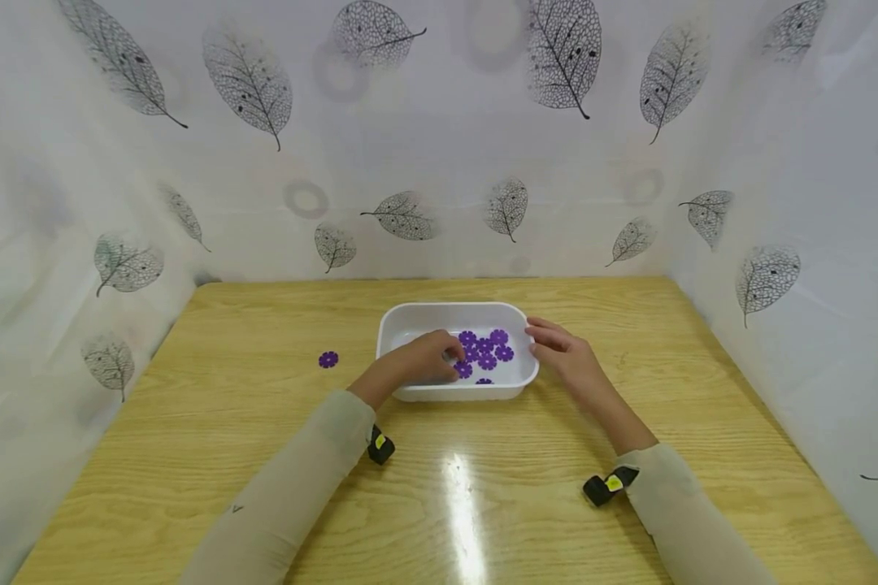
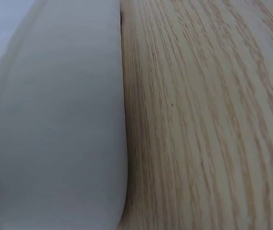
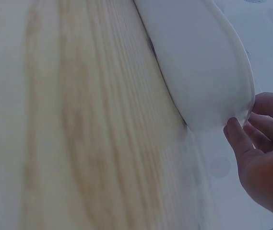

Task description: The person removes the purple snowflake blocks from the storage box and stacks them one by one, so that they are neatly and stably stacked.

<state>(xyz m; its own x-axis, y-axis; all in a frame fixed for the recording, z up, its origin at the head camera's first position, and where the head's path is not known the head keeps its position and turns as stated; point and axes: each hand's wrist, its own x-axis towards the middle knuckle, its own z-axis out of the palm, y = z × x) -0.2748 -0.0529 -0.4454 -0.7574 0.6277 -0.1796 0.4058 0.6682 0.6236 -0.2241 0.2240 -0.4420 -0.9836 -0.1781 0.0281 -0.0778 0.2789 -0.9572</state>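
A white plastic tray (image 1: 459, 393) sits on the table, holding several purple flower-shaped discs (image 1: 486, 361) toward its right side. My left hand (image 1: 426, 357) reaches over the near rim into the tray, fingers bent beside the discs. Whether a disc lies between its fingertips is hidden. My right hand (image 1: 567, 357) holds the tray's right end. In the right wrist view, its thumb (image 3: 238, 134) lies against the outer wall and its other fingers are at the rim. The left wrist view shows only the tray's outer side (image 2: 59, 115) and wood.
One purple flower-shaped disc (image 1: 328, 359) lies on the wooden table (image 1: 263, 455) left of the tray. A leaf-printed white curtain (image 1: 439, 146) hangs behind the table and along both sides. Black wrist cameras (image 1: 604, 488) are strapped at both cuffs.
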